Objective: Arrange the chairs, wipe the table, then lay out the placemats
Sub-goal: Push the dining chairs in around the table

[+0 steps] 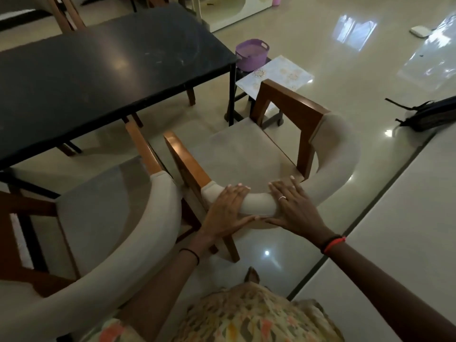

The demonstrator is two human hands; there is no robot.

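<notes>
Now left hand and right hand clasp the chair backrest beside the table.

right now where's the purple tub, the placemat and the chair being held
purple tub (pixel 251 55), head view, on its front wall
placemat (pixel 278 75), head view, on its patterned top
chair (pixel 246 149), head view, on its seat cushion

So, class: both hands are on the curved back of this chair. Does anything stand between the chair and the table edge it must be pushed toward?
Nothing visible blocks it. The left hand and right hand rest on the chair, and only bare floor lies between it and the black table. The neighbouring chair sits close beside its left armrest.
</notes>
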